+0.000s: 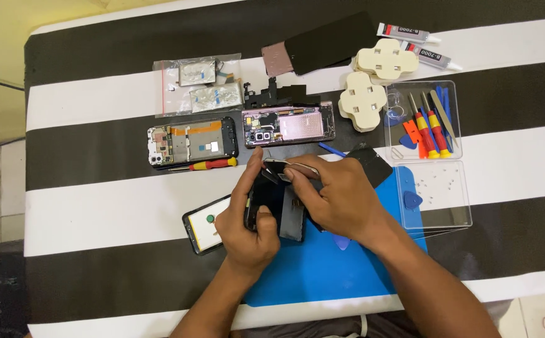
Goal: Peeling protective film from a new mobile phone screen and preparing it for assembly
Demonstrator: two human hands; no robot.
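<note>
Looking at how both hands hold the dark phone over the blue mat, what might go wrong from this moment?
1. The left hand and right hand hold the dark phone in the air; it may slip and fall on the blue mat.
2. Metal tweezers in the right hand lie close to the opened phone and might scratch or bend a part.
3. Tiny screws lie loose in the open clear lid; a bump of the forearm could scatter them.

Left hand [247,228]: fingers curled, thumb up, gripping the dark phone [269,200] from its left side.
Right hand [338,200]: closed over the phone's top right, forearm angled in.
</note>
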